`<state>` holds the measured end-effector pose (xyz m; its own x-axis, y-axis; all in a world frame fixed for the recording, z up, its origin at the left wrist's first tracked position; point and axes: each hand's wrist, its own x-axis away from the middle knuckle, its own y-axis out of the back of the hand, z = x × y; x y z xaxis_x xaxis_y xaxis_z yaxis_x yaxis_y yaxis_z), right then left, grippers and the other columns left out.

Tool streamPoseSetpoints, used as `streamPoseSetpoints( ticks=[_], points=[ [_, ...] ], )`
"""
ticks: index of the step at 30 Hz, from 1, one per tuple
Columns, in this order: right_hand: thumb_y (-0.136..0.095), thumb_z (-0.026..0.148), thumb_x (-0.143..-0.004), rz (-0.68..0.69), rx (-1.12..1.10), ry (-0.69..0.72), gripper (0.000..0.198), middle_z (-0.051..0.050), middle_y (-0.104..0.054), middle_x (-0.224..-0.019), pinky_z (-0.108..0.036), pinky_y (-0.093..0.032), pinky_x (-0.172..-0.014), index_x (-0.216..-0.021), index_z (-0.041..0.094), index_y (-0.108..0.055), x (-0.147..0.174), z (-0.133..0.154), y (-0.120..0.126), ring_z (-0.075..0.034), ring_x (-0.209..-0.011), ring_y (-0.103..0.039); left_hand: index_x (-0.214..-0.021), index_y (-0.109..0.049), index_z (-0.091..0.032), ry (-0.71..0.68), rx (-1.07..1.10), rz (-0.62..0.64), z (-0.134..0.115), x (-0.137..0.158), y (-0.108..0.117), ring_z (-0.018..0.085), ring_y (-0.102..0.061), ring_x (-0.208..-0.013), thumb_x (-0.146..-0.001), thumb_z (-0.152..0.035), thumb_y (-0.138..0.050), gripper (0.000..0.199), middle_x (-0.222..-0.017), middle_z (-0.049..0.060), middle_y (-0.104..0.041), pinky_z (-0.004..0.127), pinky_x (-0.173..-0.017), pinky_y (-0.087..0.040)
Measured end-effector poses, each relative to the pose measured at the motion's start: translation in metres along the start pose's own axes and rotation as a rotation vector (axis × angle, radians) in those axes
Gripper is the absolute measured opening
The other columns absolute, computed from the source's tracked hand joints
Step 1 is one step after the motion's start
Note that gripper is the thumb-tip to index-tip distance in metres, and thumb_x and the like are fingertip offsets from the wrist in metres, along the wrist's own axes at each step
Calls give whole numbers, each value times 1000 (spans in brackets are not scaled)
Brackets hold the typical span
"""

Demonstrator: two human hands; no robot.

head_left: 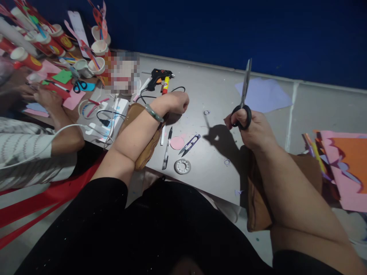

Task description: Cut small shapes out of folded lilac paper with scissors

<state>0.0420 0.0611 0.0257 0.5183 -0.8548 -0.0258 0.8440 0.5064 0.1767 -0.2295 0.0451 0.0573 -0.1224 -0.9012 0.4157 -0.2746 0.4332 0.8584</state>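
Black-handled scissors (246,86) point upward in my right hand (256,130), which has its fingers through the handle loops. Behind them lies a sheet of lilac paper (265,94). My left hand (180,102), with a bracelet on the wrist, is curled closed above the table beside a glue stick (165,85); its fingers hide whatever it may hold. Between my arms lie a pen (167,149), thread snips (190,145), a pink paper circle (177,143) and a white tape roll (182,166). Small lilac paper scraps (207,112) dot the tabletop.
A black glue gun (160,77) with a cord lies past my left hand. A power strip (116,118) with cables is at left, near a co-worker's hand (48,99) and several red paper cups (100,67). Stacked coloured paper (344,168) sits at right. A blue wall (229,30) borders the table.
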Motion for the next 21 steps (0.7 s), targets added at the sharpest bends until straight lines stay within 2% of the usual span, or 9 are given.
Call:
streamPoseSetpoints(
  ticks=[3, 7, 11, 16, 19, 21],
  points=[
    [-71, 89, -74, -15, 47, -21, 65, -3, -58, -66, -41, -48, -70, -61, 26, -55, 0, -1, 2, -19, -64, -53, -85, -80, -17, -60, 67, -9, 4, 0, 0, 20, -63, -87, -63, -9, -65, 27, -86, 6, -73, 31, -85, -49],
    [-69, 78, -84, -6, 84, -24, 59, -4, -58, -69, -40, -47, -71, -62, 26, -55, -1, -4, 3, -20, -67, -54, -93, -83, -18, -93, 98, 127, 2, 4, 2, 21, -67, -90, -64, -13, -67, 33, -93, 6, -77, 31, -87, -50],
    [-71, 76, -84, -29, 131, -38, 58, -4, -58, -67, -39, -44, -69, -62, 25, -57, -5, -9, 3, -19, -66, -52, -89, -82, -18, -106, 127, 55, -3, 2, -5, 23, -68, -94, -62, -11, -69, 31, -95, 7, -77, 33, -90, -49],
    [-76, 78, -77, -35, 347, -158, 59, -3, -56, -61, -34, -37, -60, -61, 23, -62, -7, -11, 3, -17, -61, -47, -80, -79, -19, -181, 139, 55, -4, -8, -21, 18, -64, -80, -62, -10, -66, 24, -80, 3, -74, 31, -83, -48],
    [-79, 72, -78, -46, 484, -117, 58, 0, -48, -55, -34, -29, -55, -57, 24, -53, -8, -14, 4, -15, -56, -39, -84, -80, -20, -232, 139, 0, -7, -10, -26, 19, -65, -83, -62, -9, -65, 30, -85, 4, -76, 31, -83, -47],
    [-78, 69, -81, -50, 529, -82, 57, 0, -47, -54, -34, -28, -55, -58, 25, -50, -9, -16, 4, -16, -56, -38, -87, -81, -21, -260, 124, 1, -11, -9, -28, 19, -66, -84, -62, -7, -64, 33, -87, 5, -77, 31, -84, -47]
  ],
)
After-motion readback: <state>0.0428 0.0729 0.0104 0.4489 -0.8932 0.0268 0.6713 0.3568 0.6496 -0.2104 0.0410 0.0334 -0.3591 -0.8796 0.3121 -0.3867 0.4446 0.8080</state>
